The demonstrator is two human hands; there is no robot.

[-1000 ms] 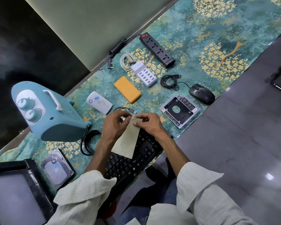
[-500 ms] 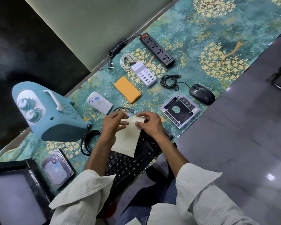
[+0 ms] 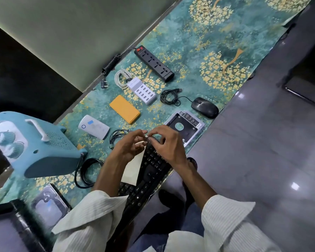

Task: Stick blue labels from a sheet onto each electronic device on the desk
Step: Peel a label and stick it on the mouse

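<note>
Desk surface: teal cloth (image 3: 105, 104) printed with yellow blossom trees, running diagonally between a pale wall panel and a glossy grey floor (image 3: 262, 160).
Monitor: dark, flat corner (image 3: 5, 230) at the far left bottom edge.
Heater: rounded blue plastic body (image 3: 44, 148) with a white handle, two ribbed knobs and a perforated grille.
Hard drive: silvery metal rectangle (image 3: 49, 210), blurred, with a small blue label on its top.
Black cable: loose loop (image 3: 85, 171) on the cloth just beside the heater.
White device: smooth, rounded slab (image 3: 94, 126) carrying a blue label near its ring-marked end.
Label sheet: pale, matte paper (image 3: 131, 170) hanging under the left hand, over the keyboard; no blue labels can be made out on the side shown.
Left hand: (image 3: 129, 146) fingers curled, thumb and forefinger pressed together at the sheet's top edge.
Orange case: flat, matte rectangle (image 3: 125, 109) with rounded corners.
USB charger: white block (image 3: 142, 89) with rows of ports and a coiled white cord.
Keyboard: black, keyed plastic (image 3: 149, 171) lying aslant at the desk edge.
Power strip: long black bar (image 3: 154, 63) with a red switch.
Right hand: (image 3: 168, 142) fingertips pinched on a tiny pale piece at the sheet's top, meeting the left fingers.
Drive caddy: thin metal frame (image 3: 185, 126) with a round hole.
Mouse: glossy black oval (image 3: 205, 107), its cord coiled beside it.
</note>
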